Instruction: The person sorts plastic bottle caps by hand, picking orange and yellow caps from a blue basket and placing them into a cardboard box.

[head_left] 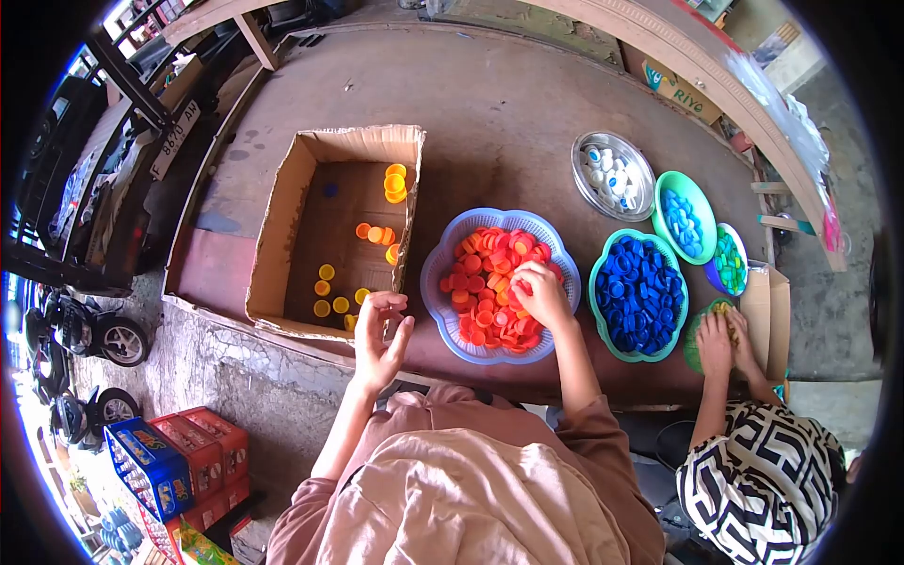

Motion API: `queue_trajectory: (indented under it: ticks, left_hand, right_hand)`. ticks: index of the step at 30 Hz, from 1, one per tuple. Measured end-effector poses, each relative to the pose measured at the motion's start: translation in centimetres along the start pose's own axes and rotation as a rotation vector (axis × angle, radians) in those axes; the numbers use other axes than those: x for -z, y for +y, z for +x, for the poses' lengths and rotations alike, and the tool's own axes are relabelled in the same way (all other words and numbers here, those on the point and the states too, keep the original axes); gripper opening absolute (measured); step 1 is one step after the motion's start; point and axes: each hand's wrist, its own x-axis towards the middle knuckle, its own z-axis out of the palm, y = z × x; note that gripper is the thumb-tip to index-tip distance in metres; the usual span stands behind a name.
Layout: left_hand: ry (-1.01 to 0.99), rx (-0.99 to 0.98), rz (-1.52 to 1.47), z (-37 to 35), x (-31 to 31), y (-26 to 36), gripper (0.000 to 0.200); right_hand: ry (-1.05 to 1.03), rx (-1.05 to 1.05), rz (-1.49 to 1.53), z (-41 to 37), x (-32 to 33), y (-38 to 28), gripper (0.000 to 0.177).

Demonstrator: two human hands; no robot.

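My left hand (pixel 380 341) is at the near right corner of a cardboard box (pixel 270 221), thumb apart from its curved fingers and nothing visible in it. Inside the box lie yellow bottle caps (pixel 325 287) and orange bottle caps (pixel 376 234), some standing in short stacks. Over a lilac plastic basket (pixel 435 311) full of red and orange bottle caps (pixel 490 273), my right hand (pixel 541 294) has its fingers pinched on a bottle cap, largely hidden by the fingers.
To the right stand a green basket of blue caps (pixel 640 297), a metal bowl of white caps (pixel 612 177), and bowls of light blue caps (pixel 682 221) and green caps (pixel 728 261). Another person's hands (pixel 720 339) work in a green container. Crates (pixel 179 461) stand at lower left.
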Motion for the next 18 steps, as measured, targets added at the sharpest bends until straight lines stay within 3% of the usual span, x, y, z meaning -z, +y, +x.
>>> queue_trajectory:
  ticks: [5,12,15,17,18]
  left_hand:
    - [-0.033,-0.018,0.004,0.0,-0.6,0.4,0.029]
    - [-0.194,-0.025,0.058,-0.4,-1.7,0.1,0.028]
    - [-0.255,-0.006,0.065,-0.5,-2.0,0.2,0.027]
    - [-0.282,0.032,0.068,-0.4,-2.0,0.4,0.026]
    - [-0.297,0.054,0.072,-0.4,-1.9,0.6,0.026]
  right_hand:
    - [0.113,-0.037,0.025,-0.3,0.8,0.8,0.012]
    - [0.205,-0.076,-0.223,-1.1,1.0,1.6,0.018]
    - [0.251,-0.051,-0.411,-1.0,-1.5,0.6,0.031]
    - [0.13,0.037,-0.348,0.0,-2.8,-2.7,0.033]
    - [-0.021,0.037,-0.154,0.2,-4.6,-3.1,0.034]
